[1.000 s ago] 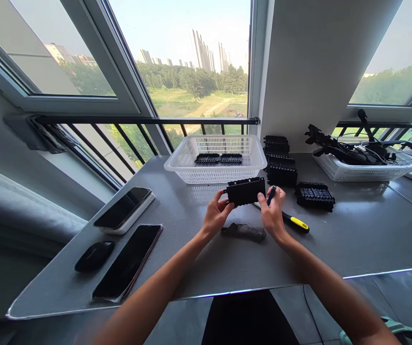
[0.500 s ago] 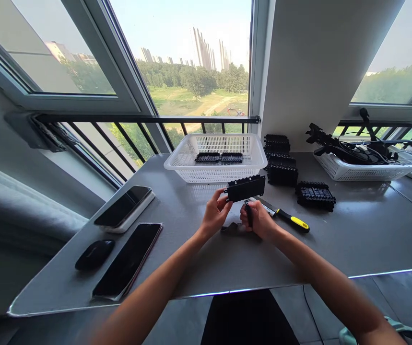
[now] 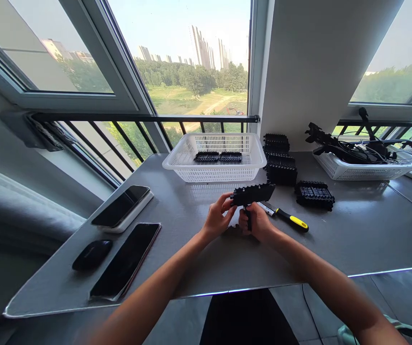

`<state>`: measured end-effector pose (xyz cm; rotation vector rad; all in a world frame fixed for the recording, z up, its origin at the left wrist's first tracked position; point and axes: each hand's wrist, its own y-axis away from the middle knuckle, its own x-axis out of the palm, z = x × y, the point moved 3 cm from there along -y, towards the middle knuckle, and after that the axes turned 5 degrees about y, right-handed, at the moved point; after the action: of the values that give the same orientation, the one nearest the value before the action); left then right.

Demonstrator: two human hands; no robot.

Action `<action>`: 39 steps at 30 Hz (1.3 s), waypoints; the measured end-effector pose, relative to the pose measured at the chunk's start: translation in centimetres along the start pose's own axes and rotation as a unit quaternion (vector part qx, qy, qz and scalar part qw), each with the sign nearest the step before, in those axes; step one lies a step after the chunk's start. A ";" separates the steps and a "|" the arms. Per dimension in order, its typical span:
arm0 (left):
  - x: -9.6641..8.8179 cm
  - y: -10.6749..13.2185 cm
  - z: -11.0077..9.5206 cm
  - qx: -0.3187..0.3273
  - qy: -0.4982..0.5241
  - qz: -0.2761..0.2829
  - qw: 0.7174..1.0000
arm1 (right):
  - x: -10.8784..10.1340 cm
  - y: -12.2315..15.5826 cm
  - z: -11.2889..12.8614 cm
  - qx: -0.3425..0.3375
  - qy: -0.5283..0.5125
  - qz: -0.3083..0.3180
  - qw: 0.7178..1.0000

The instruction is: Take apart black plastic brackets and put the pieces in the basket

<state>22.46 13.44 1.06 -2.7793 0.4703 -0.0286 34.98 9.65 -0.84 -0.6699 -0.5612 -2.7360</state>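
My left hand (image 3: 220, 213) pinches the left end of a black plastic panel with a toothed edge (image 3: 253, 193), held tilted above the table. Just below the panel, my right hand (image 3: 258, 221) is closed around a small black handle-like piece (image 3: 248, 219); its upper end meets the panel's underside, and its exact kind is hidden by the fingers. To the right of that hand lies a utility knife with a black and yellow handle (image 3: 292, 221). A similar toothed black panel stack (image 3: 315, 195) rests farther right.
A white plastic basket (image 3: 215, 173) holding two black panels stands at the back, beside taller stacks of panels (image 3: 281, 170). Another basket (image 3: 367, 171) with black cabled parts is at the right. Phones (image 3: 126, 261) and a black mouse (image 3: 92, 255) lie left.
The panel has moved slightly right and down and tipped flatter, onto the piece in my right hand. My left hand moved along with it.
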 end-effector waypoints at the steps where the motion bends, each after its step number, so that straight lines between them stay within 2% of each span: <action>1: 0.0 0.0 0.0 0.002 -0.004 0.000 1.000 | 0.0 0.0 0.0 0.005 -0.002 -0.003 1.000; 8: 0.1 0.1 -0.1 0.016 -0.035 0.010 0.999 | 0.1 0.1 -0.2 0.014 -0.002 -0.005 1.000; 15: 0.0 0.0 -0.4 0.002 -0.011 -0.005 1.000 | 0.3 0.3 0.3 0.000 -0.001 0.002 1.000; 25: 0.2 0.1 -0.1 0.012 -0.036 0.008 0.999 | 0.2 0.2 0.1 0.018 -0.007 0.014 1.000; 33: -0.1 0.0 0.3 0.011 -0.034 0.006 0.999 | 0.3 0.2 0.2 -0.002 -0.023 0.030 0.999; 39: -0.6 -0.5 1.0 -0.001 -0.009 -0.010 1.000 | -0.2 0.2 0.5 -0.019 -0.036 -0.011 0.999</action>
<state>22.08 14.41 0.26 -2.7837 0.4368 -0.0072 35.42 9.75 -0.51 -0.7803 -0.5359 -2.7589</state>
